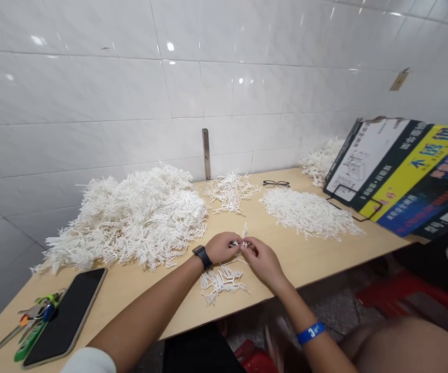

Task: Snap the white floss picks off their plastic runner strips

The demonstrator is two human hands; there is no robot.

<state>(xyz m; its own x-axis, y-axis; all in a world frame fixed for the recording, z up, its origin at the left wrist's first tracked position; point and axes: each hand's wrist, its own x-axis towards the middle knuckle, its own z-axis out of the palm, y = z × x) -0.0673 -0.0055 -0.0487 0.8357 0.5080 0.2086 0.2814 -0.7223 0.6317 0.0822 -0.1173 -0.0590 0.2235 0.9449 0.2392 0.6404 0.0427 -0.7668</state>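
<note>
Pinching spiky white pieces point(245, 244) above smooth tabletop point(305, 256); shaggy mound point(142, 217) beside.

I pinch small white branched sprigs point(245, 244) close together, one tip poking upward; how they join, if they do, is too small to tell. Nearer me lies a loose, tangled cluster of similar white pieces point(220, 281), spread low.
</note>
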